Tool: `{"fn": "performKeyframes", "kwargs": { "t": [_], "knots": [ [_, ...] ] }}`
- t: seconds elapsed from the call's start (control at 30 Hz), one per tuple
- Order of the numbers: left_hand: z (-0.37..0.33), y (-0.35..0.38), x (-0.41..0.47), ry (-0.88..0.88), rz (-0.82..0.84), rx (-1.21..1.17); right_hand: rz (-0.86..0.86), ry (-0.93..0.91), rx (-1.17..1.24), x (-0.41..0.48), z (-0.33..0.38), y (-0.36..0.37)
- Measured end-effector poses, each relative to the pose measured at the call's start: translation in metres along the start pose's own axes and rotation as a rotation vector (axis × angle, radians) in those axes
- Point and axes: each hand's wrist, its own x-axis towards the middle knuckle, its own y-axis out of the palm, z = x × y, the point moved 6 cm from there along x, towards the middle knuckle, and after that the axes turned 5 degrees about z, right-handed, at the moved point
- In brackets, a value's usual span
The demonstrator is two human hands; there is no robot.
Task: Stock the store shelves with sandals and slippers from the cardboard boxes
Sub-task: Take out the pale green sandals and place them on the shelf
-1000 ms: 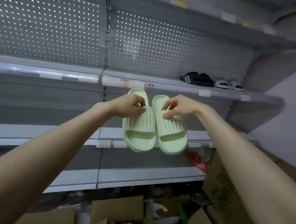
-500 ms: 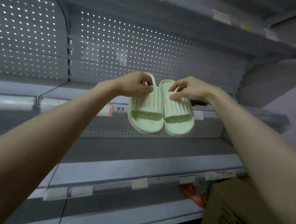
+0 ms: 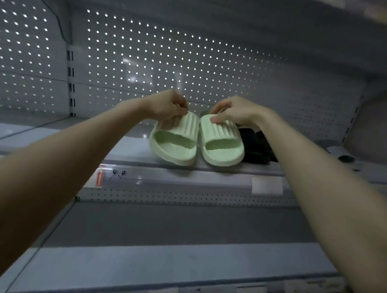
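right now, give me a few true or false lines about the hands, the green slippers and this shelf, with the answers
1. Each hand holds one slipper: the left hand pinches the left green slipper and the right hand pinches the right green slipper. True.
2. The green slippers are inside a cardboard box. False: they are side by side at the front edge of the shelf, heels toward the camera.
3. A dark pair lies on the same shelf, just right of the green slippers. True.
4. The green slippers are flip-flops with toe thongs. False: they are slides with one wide ribbed band across the top.
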Motion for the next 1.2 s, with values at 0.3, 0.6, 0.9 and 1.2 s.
{"fn": "performKeyframes", "kwargs": {
  "t": [0.3,0.6,0.9,1.2],
  "knots": [
    [0.024,0.008,0.028,-0.096,-0.005,-0.031,0.048,0.014,0.071,0.041,-0.022,0.008],
    [0.037,0.021,0.037,-0.142,0.018,-0.005,0.064,0.071,0.054,0.064,-0.029,0.02],
    [0.039,0.03,0.032,-0.114,0.059,0.063,0.064,0.052,-0.061,0.067,-0.035,0.026],
    [0.007,0.0,-0.003,-0.091,0.132,0.175,0.009,-0.021,-0.206,0.026,0.011,0.001]
  ]
}}
